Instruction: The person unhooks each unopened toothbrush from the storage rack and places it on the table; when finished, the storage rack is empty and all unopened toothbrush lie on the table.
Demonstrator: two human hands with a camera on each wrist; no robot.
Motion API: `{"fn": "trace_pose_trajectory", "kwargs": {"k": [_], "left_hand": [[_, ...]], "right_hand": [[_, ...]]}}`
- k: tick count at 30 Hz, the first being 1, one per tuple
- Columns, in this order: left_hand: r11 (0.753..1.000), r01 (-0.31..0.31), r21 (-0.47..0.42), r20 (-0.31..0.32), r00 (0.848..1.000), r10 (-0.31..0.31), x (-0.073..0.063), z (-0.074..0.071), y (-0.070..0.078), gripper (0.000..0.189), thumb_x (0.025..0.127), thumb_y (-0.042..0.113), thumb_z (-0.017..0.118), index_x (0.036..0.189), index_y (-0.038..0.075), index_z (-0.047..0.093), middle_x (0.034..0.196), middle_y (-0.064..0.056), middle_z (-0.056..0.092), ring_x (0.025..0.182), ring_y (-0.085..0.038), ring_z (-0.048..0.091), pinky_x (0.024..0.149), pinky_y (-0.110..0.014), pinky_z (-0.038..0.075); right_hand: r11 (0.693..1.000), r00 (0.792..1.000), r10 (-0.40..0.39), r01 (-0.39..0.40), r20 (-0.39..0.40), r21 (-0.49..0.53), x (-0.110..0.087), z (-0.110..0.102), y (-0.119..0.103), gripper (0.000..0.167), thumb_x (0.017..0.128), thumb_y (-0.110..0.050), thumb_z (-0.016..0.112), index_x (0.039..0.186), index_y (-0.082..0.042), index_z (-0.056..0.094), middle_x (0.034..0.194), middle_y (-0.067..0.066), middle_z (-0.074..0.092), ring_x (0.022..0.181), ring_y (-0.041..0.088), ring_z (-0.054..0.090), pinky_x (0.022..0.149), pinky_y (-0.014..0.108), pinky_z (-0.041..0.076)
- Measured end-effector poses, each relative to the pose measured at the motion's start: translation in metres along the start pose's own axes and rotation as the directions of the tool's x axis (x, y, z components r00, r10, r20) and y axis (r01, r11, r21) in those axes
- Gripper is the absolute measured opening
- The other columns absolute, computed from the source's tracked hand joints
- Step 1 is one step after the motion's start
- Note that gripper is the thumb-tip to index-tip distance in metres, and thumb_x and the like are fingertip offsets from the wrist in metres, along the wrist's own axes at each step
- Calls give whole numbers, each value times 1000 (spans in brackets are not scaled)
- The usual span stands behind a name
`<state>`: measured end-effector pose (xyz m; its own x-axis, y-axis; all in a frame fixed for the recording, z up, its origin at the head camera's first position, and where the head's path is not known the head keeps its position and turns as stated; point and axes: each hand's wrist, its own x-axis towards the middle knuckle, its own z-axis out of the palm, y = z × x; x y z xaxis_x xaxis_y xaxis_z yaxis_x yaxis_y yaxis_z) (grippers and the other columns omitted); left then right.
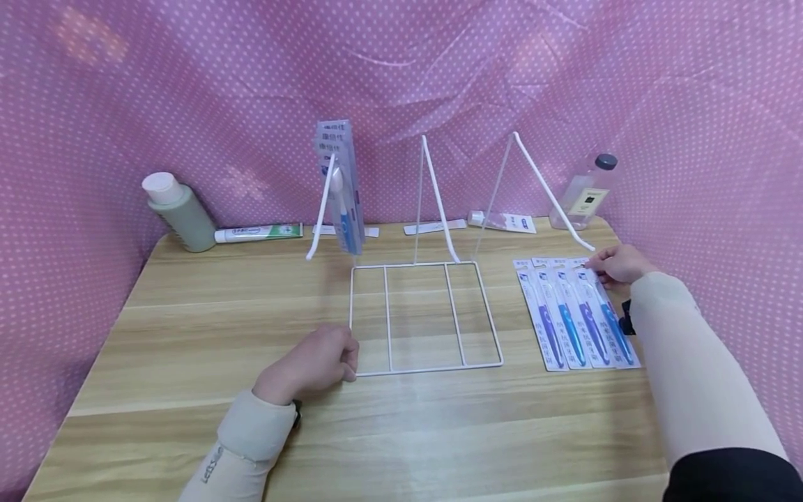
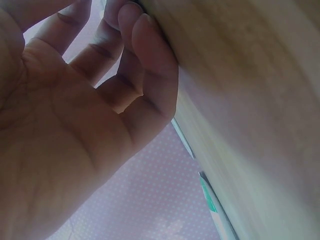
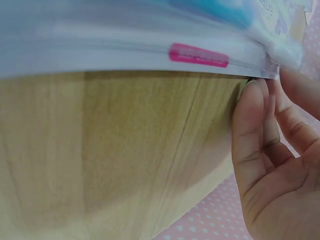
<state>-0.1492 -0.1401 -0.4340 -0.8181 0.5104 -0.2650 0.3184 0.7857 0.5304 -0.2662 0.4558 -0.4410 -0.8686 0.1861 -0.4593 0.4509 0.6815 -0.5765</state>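
Note:
A white wire display rack (image 1: 387, 317) lies with its base on the wooden table, three prongs rising at the back. My left hand (image 1: 323, 357) grips its front left corner with curled fingers (image 2: 157, 60). Several packaged toothbrushes (image 1: 343, 209) hang on the left prong. To the right of the rack, more toothbrush packs with purple and blue handles lie in an overlapping row. My right hand (image 1: 617, 265) pinches the top edge of the rightmost toothbrush pack (image 1: 617, 331). In the right wrist view, thumb and fingers (image 3: 248, 115) meet at that pack's corner, which partly hides the fingertips.
Along the table's back edge are a green bottle (image 1: 188, 219) with a white cap, a toothpaste tube (image 1: 260, 233), a second tube (image 1: 508, 222) and a clear bottle (image 1: 580, 199) with a dark cap. A pink dotted curtain (image 1: 251, 90) surrounds the table. The right prong (image 1: 552, 192) reaches close to my right hand.

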Motion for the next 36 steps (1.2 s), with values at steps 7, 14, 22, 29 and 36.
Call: {"fn": "trace_pose_trajectory", "kwargs": {"k": [7, 14, 22, 29, 36], "left_hand": [[1000, -17, -15, -2, 1000, 17, 1, -1, 3, 31, 84, 3, 84, 67, 18, 63, 80, 4, 59, 81, -16, 55, 82, -39, 49], [1000, -5, -23, 3, 1000, 5, -1, 0, 3, 31, 84, 4, 85, 67, 18, 63, 79, 5, 60, 81, -15, 56, 83, -39, 49], [1000, 6, -24, 11, 1000, -6, -1, 0, 1, 30, 85, 4, 84, 68, 17, 64, 80, 4, 60, 80, -15, 56, 81, -37, 49], [1000, -13, -21, -6, 1000, 13, -4, -3, 0, 30, 84, 1, 83, 68, 16, 64, 79, 4, 60, 81, -16, 56, 82, -39, 49], [999, -33, -7, -5, 999, 33, -2, 0, -2, 30, 85, 4, 84, 67, 18, 64, 78, 5, 60, 81, -15, 55, 81, -38, 49]], "right_hand": [[1000, 999, 8, -8, -47, -4, -2, -1, 1, 27, 108, -16, 59, 122, 7, 62, 94, 10, 69, 82, 20, 63, 68, 30, 56], [997, 997, -66, 64, -43, -40, -12, -10, -9, 40, 110, -26, 53, 123, 12, 57, 91, 9, 71, 80, 19, 68, 72, 33, 60], [961, 944, -274, 278, -185, -6, -61, -16, -62, 69, 109, -52, 50, 138, 10, 55, 105, 8, 75, 81, 8, 69, 75, 29, 62], [853, 858, -474, 503, -198, 140, -113, 27, -103, 33, 110, -28, 57, 129, -1, 66, 93, -15, 74, 83, 6, 73, 74, 25, 61], [634, 731, -645, 675, -223, 378, -149, 84, -114, 19, 108, -18, 61, 116, -3, 71, 97, -3, 77, 80, 11, 72, 73, 25, 60]]}}
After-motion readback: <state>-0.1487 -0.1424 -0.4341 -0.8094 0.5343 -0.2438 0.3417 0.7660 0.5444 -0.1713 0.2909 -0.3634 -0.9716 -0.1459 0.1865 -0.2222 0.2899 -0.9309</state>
